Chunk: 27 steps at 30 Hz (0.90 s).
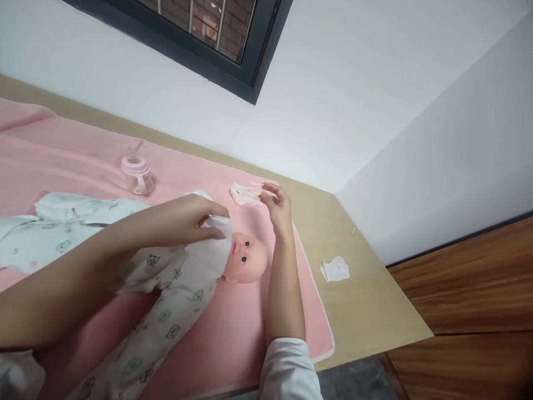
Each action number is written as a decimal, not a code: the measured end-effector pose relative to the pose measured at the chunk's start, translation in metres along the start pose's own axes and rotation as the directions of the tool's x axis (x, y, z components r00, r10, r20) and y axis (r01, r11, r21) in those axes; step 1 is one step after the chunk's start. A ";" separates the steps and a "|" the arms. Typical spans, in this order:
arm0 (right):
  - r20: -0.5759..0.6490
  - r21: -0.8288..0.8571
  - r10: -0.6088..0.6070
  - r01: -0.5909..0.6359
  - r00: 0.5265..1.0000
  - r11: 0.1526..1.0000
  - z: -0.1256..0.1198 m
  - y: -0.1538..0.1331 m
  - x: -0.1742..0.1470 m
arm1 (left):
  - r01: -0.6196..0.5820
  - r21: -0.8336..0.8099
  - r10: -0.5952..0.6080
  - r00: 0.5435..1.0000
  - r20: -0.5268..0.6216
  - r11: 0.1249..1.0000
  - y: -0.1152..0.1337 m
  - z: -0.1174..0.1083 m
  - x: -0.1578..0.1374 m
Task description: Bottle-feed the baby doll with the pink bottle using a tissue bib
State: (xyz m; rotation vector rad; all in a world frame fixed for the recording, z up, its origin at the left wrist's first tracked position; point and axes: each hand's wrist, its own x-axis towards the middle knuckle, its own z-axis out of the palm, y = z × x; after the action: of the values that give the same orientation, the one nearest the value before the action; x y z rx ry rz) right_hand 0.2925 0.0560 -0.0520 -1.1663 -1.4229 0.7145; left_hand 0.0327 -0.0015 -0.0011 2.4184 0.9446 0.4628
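Observation:
A doll (247,258) lies on its back on a pink blanket (216,322), dressed in a white outfit with small green animal prints. My left hand (208,219) pinches the edge of a white cloth (210,255) at the doll's chin and chest; the cloth covers the lower face in part. Beyond the doll's head, my right hand (278,208) has its thumb and fingers curved and apart over a small, pale plastic packet (245,194). Whether the fingertips touch the packet is hard to make out.
Behind the doll stands a pink-lidded baby bottle (137,176) with a handle. A crumpled white tissue (335,269) lies on the wooden tabletop (366,316) to the right. White walls and a dark-framed window (245,72) border the table; wooden panels (466,289) are at right.

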 end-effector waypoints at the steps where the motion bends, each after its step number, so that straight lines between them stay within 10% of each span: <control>1: -0.007 0.008 0.038 -0.038 0.999 0.999 0.000 0.011 0.003 | -0.006 0.020 0.005 0.998 0.062 1.000 -0.003 0.005 0.004; 13: -0.036 0.071 0.363 -0.360 0.931 0.930 -0.005 0.127 0.002 | 0.060 0.013 -0.061 0.979 0.197 0.998 0.006 0.021 0.017; 27: -0.037 0.011 0.332 -0.332 0.942 0.943 -0.008 0.145 -0.002 | 0.035 0.043 -0.042 0.984 0.173 0.998 0.019 0.030 0.014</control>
State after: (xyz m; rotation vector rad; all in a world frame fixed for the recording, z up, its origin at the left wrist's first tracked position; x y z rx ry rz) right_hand 0.3377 0.1007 -0.1830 -1.4280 -1.2027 0.9225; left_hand 0.0669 -0.0134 -0.0135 2.4252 0.9298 0.2168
